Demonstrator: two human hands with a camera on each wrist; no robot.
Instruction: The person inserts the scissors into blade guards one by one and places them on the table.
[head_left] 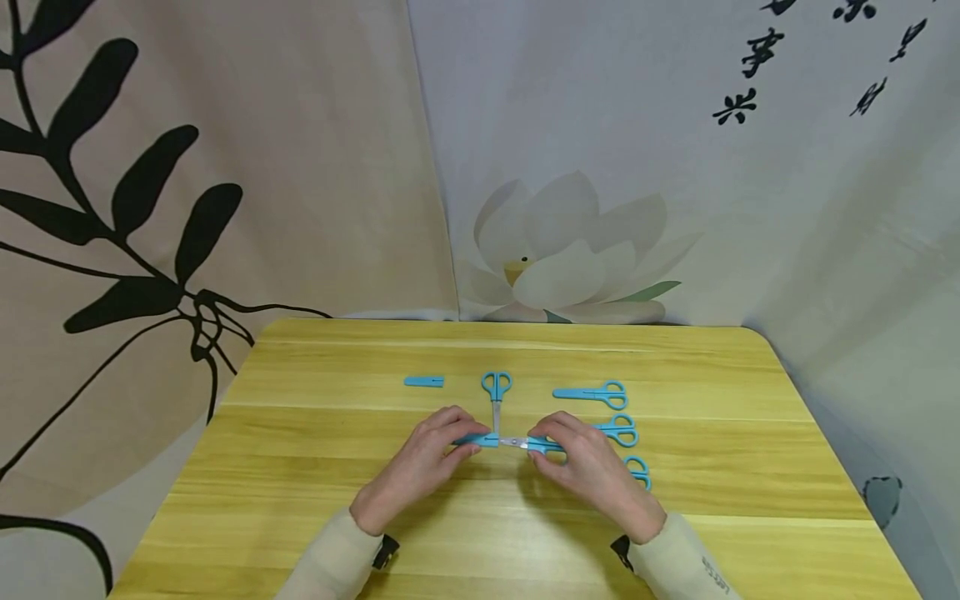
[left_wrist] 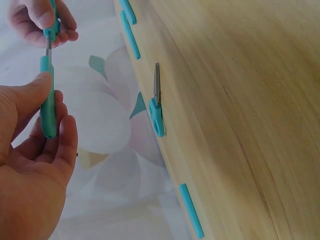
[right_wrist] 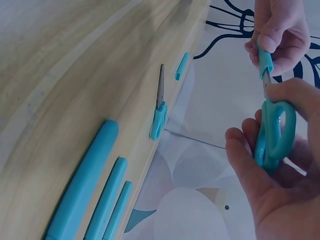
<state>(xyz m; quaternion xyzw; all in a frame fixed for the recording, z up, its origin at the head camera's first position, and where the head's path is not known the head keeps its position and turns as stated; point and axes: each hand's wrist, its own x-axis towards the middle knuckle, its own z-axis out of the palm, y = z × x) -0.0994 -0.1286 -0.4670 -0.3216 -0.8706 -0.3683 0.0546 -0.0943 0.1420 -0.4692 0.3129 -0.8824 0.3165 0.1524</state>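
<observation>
My left hand (head_left: 427, 450) pinches a blue scissors cover (left_wrist: 48, 107) between thumb and fingers. Blue-handled scissors (right_wrist: 272, 132) are held by the handles in my right hand (head_left: 585, 465). Their blade tips are inside the cover's mouth, and a short length of metal shows between cover and handles. Beyond the hands, a second pair of scissors (head_left: 497, 387) lies bare on the table, blades toward me. To its left lies a loose blue cover (head_left: 424, 382).
Several covered scissors lie in a column on the right: the farthest pair (head_left: 592, 394), a middle pair (head_left: 621, 430) and a nearer pair (head_left: 638, 472), the latter two partly hidden by my right hand. The wooden table (head_left: 337, 367) ends at a printed curtain (head_left: 337, 167).
</observation>
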